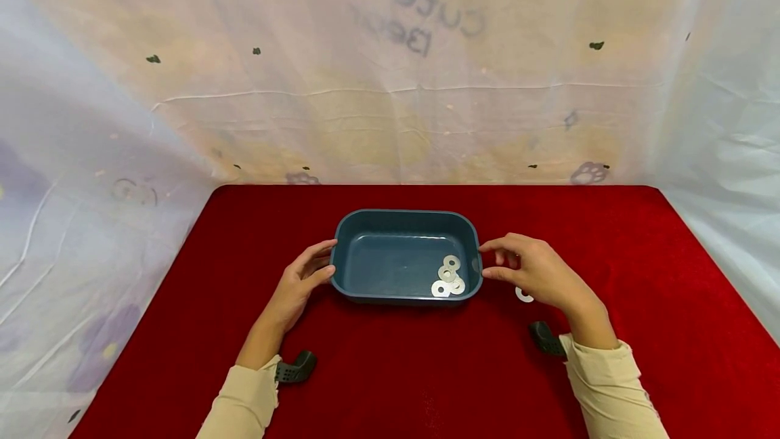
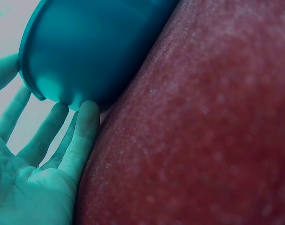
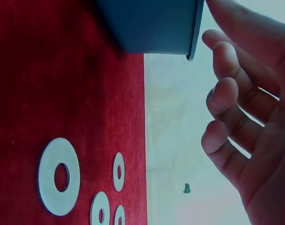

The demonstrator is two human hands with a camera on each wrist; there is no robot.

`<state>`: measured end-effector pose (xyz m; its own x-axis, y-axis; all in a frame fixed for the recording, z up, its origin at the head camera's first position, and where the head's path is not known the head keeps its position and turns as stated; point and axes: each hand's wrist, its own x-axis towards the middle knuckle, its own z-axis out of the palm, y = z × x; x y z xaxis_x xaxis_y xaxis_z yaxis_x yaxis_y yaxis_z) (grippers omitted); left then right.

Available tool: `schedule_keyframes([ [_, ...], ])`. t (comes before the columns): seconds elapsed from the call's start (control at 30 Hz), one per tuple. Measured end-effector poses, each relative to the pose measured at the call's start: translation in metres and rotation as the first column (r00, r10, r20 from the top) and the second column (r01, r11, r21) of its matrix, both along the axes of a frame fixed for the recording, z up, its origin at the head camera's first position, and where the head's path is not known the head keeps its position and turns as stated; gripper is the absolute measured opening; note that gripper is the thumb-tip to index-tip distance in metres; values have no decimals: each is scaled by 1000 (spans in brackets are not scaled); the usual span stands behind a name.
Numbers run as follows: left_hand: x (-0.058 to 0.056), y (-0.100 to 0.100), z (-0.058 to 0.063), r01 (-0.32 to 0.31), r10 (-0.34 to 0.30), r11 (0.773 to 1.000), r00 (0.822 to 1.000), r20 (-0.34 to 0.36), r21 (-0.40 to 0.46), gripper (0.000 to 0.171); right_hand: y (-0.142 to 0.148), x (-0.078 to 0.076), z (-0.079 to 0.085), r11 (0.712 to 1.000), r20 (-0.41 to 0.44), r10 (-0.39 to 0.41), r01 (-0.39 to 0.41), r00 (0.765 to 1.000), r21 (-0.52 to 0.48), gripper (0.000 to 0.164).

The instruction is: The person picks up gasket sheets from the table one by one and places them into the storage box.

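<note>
A blue rectangular basin (image 1: 390, 266) with rounded corners lies on the red cloth. Several flat metal washers (image 1: 442, 272) overlap in its near right corner. My left hand (image 1: 298, 283) is at the basin's left end, its extended fingertips against the outer wall, as the left wrist view shows. At the opposite end, my right hand (image 1: 536, 269) has thumb and forefinger right at the rim; its other fingers bend loosely. Partly hidden under the right hand, a loose washer (image 1: 524, 299) shows in the head view. Several washers (image 3: 45, 180) lie on the cloth in the right wrist view.
The red cloth (image 1: 390, 378) covers the table. Pale printed curtains (image 1: 378, 134) hang behind it and along both sides. A dark strap piece (image 1: 296, 366) sticks out from the left wrist, and another (image 1: 545, 339) from the right wrist.
</note>
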<state>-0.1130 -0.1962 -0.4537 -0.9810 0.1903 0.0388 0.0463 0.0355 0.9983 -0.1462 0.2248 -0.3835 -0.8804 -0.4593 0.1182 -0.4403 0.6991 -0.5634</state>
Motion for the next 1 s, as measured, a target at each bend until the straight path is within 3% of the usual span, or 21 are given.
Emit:
schedule_keyframes([
  [0.3,0,0,0,-3,3,1000,1000,5,2,51,17,-3,-1,999,-17,-21,22,1000,24,33],
  [0.6,0,0,-2,-8,8,1000,1000,0,-6,52,44,-5,-6,991,15,-122,121,992,55,37],
  [1.0,-1,0,-6,2,-2,1000,1000,-9,1,52,73,-9,-23,982,55,-166,160,985,97,33],
])
